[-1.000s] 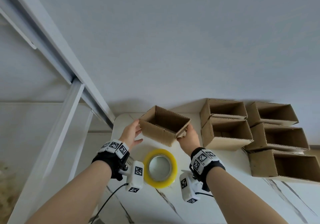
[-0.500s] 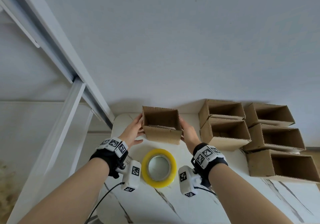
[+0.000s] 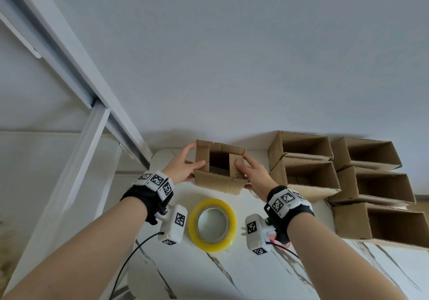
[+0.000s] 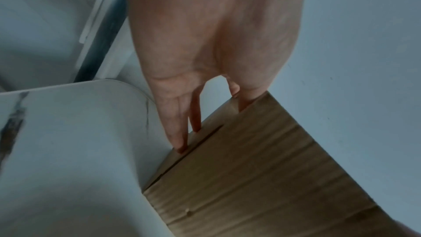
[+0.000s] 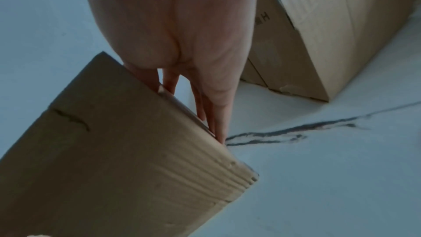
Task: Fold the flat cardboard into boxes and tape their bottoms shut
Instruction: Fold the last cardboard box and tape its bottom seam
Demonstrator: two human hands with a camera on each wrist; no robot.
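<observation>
I hold a brown cardboard box [image 3: 218, 183] with its open end facing me at the table's far edge. My left hand [image 3: 185, 165] grips its left side, fingers along the outer wall and thumb pressing the left small flap [image 3: 201, 154] inward. My right hand [image 3: 251, 173] grips the right side, its thumb pushing the right small flap [image 3: 236, 160] in. The left wrist view shows my left hand [image 4: 205, 42] with straight fingers on the box [image 4: 262, 168]. In the right wrist view my right hand [image 5: 182, 33] lies along the box's [image 5: 125, 159] edge.
A yellow tape roll [image 3: 212, 222] lies flat on the white marble table [image 3: 209, 274] between my wrists. Several folded boxes [image 3: 304, 176] lie stacked on their sides at the right. A white wall stands behind, and a white window frame [image 3: 76, 72] runs along the left.
The box has turned square to me, and both thumbs have moved onto the small side flaps, folding them inward over the opening.
</observation>
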